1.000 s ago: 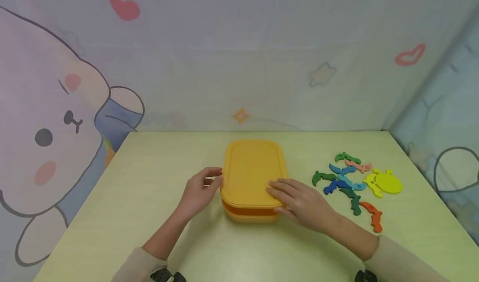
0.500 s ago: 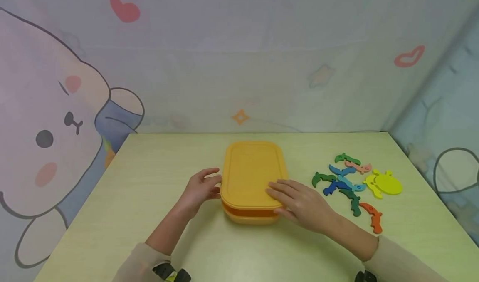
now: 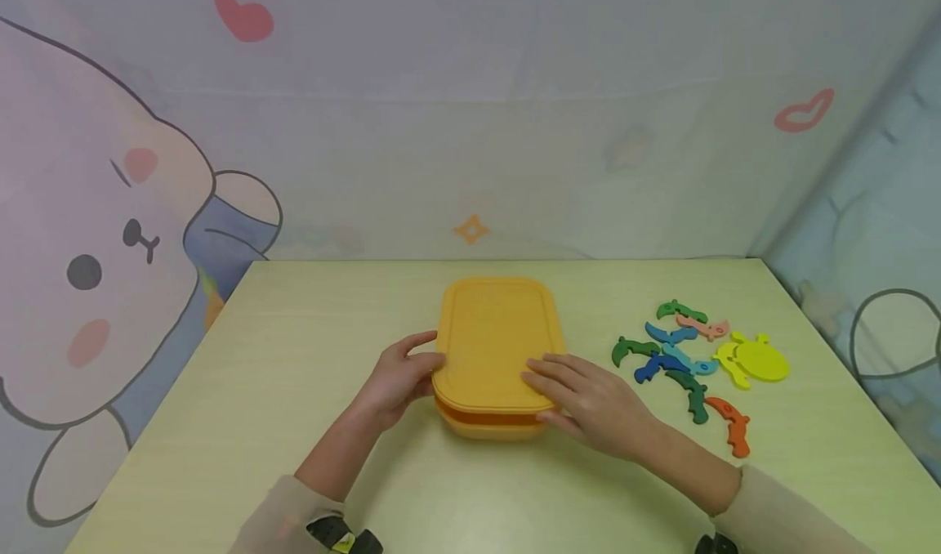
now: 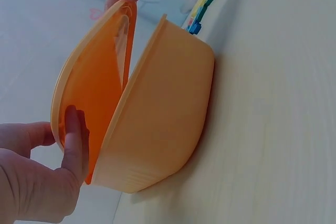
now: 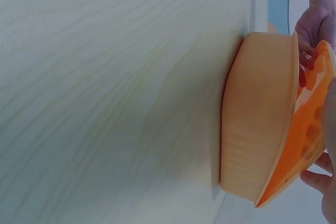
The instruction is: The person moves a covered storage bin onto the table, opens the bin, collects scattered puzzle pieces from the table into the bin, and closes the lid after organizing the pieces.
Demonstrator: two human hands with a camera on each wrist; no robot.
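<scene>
A yellow plastic box stands on the table, its lid lying tilted over it. The lid's near end is raised, leaving a gap above the rim. At the left edge, my left hand grips the lid; the left wrist view shows its fingers reaching under the edge into the gap. My right hand holds the right near corner, several fingers on top and the thumb at the edge. The box wall and the orange underside of the lid show in the right wrist view.
Several flat curved pieces in green, blue, pink and orange lie at the right, among them an orange one nearest me. A round yellow piece with knobs lies there too. A printed cloth hangs behind the table.
My left hand's fingers loosened and shifted at the lid's left edge, and the thumb now lies against that edge. The right hand, lid and box look nearly unmoved.
</scene>
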